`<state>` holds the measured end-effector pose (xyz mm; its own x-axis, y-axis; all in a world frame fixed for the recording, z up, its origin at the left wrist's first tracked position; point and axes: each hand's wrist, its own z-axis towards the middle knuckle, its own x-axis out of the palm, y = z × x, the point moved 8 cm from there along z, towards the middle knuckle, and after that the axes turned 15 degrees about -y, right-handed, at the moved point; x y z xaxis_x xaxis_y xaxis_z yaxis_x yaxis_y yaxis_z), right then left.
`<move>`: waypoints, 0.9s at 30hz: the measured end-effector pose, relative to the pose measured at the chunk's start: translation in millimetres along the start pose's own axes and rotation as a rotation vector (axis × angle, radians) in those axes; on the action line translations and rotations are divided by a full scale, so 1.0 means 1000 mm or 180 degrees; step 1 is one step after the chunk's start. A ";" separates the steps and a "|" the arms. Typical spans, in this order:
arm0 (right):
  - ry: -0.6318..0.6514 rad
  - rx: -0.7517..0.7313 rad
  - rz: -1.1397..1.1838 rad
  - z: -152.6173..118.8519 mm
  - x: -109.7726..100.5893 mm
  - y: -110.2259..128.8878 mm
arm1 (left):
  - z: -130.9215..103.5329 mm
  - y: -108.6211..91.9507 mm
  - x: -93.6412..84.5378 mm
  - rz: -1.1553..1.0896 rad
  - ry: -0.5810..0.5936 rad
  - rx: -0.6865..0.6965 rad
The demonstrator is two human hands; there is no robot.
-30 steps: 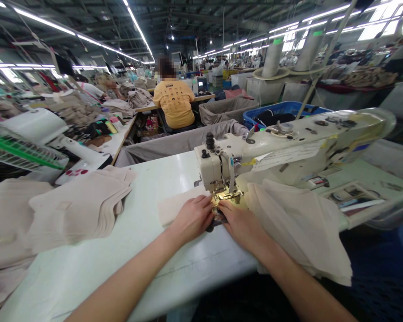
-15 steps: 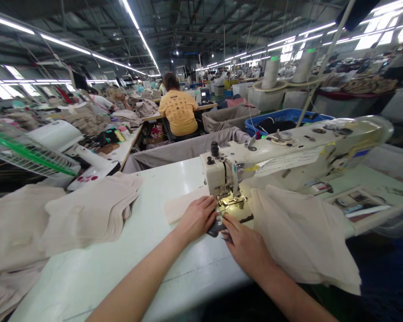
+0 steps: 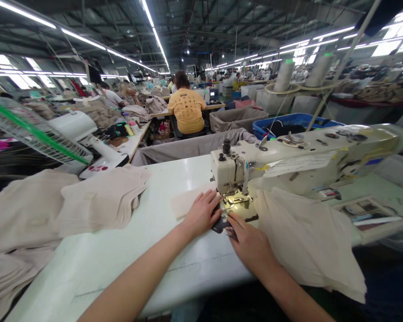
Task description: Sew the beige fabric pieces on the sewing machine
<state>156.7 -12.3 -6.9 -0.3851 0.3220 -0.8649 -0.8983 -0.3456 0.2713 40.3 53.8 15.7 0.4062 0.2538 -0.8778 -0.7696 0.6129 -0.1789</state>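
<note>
The pale strip of cloth (image 3: pixel 180 205) lies flat on the light green table (image 3: pixel 154 255); its long side runs from left to right, with a small upward slant; one end points at the needle end of the sewing machine (image 3: pixel 223 172), and the other end points out to the left. The strip sits past the left hand (image 3: pixel 203 213) and to its left, partly under or behind the fingers; the left hand is open, palm down, with its fingers by the shiny metal plate (image 3: pixel 241 209). The right hand (image 3: pixel 246 239) is partly curled, its fingertips at the near edge of the plate; I cannot tell if it pinches anything. The big loose cloth (image 3: pixel 305 237) hangs down to the right of the right hand; a pile of cut cloth (image 3: pixel 102 201) lies well off to the left.
</note>
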 end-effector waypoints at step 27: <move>-0.1209 0.0396 0.1078 -0.003 -0.030 -0.028 | -0.025 0.018 -0.036 0.1114 0.0873 -0.0492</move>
<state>193.8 -15.4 10.4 -0.6873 0.5153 -0.5120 -0.7195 -0.3859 0.5774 -0.7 37.4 33.3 -0.0201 0.2056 -0.9784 -0.9100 0.4017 0.1030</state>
